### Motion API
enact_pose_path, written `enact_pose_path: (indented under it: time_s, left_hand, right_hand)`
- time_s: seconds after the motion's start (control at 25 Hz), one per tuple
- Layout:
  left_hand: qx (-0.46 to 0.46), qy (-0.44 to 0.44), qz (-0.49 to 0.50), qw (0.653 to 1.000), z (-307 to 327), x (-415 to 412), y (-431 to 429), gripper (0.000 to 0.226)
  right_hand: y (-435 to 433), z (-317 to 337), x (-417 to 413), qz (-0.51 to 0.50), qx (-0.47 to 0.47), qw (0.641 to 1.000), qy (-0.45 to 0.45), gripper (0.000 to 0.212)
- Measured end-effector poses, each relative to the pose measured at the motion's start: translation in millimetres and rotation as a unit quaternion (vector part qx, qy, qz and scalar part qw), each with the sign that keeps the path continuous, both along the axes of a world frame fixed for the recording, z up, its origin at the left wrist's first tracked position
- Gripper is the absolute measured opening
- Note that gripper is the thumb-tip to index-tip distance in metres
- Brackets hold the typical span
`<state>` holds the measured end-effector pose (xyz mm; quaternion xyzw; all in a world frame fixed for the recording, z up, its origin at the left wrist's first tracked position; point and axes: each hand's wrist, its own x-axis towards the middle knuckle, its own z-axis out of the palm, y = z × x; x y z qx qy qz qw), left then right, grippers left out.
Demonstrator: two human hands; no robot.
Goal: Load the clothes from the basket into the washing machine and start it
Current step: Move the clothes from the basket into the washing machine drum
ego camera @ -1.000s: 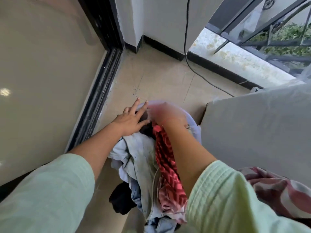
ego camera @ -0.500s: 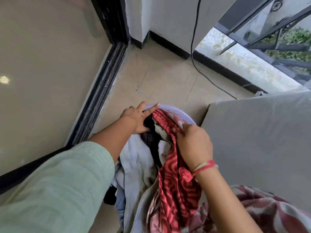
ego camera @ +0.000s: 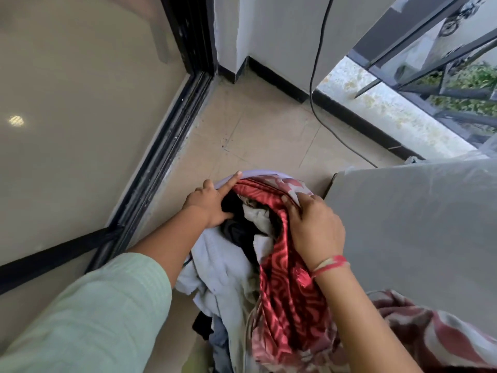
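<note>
Head view: right hand [ego camera: 314, 227] clutches red cloth [ego camera: 290, 305]; left hand [ego camera: 212, 203], fingers loose, rests on basket [ego camera: 258, 172] rim at 10 o'clock. Tangled garments [ego camera: 223, 267] may drag out onto floor [ego camera: 269, 130].

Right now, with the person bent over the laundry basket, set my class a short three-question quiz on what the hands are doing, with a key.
1. True or false: the right hand grips the red patterned cloth.
2. The forefinger of the left hand: A lies on the basket rim; B points straight up, touching nothing; C is curled into a fist.
3. Fill in: the thread band on the right wrist is mostly ____.
Key: 1 true; 2 A; 3 red.
</note>
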<state>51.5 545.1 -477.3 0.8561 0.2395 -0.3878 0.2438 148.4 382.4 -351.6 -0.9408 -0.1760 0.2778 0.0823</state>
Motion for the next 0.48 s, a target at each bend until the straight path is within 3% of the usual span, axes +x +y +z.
enact_pose_path:
  time_s: [0.12,0.32,0.4,0.48]
  left_hand:
    - [-0.02,0.021,0.112,0.993,-5,-5,-2,0.093]
    - [-0.036,0.041,0.151,0.987,-14,-26,1,0.087]
    - [0.001,-0.071,0.175,0.982,-14,-32,-5,0.077]
    - [-0.037,-0.291,0.229,0.928,-4,-34,-17,0.073]
  right_hand:
    - [19,-34,16,0.106,-0.048,0.993,-0.009,0.045]
    - [17,-53,16,0.1,-0.001,0.993,0.069,0.043]
    - [25,-55,22,0.129,-0.004,0.99,0.062,0.039]
    - [39,-55,34,0.138,0.007,0.988,0.069,0.035]
